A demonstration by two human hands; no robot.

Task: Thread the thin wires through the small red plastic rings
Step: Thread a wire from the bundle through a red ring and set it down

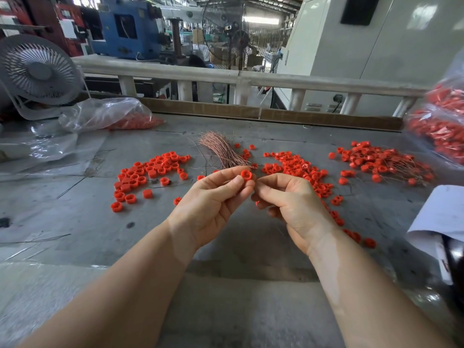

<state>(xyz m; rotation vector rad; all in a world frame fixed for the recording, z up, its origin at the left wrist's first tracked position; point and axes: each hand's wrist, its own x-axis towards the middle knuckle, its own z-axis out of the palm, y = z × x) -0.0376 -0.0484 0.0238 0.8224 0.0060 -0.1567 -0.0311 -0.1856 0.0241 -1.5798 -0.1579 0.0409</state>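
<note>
My left hand pinches one small red plastic ring between thumb and fingertips, above the grey table. My right hand is right beside it with fingertips pinched together at the ring's right side; the thin wire it seems to hold is too fine to see. A bundle of thin copper-coloured wires lies just beyond my hands. Loose red rings lie in a pile on the left and another in the middle. Rings with wires through them lie at the right.
A clear plastic bag with red rings lies at the back left beside a small white fan. Another bag of red parts stands at the right edge. White paper lies at the near right. A railing runs behind the table.
</note>
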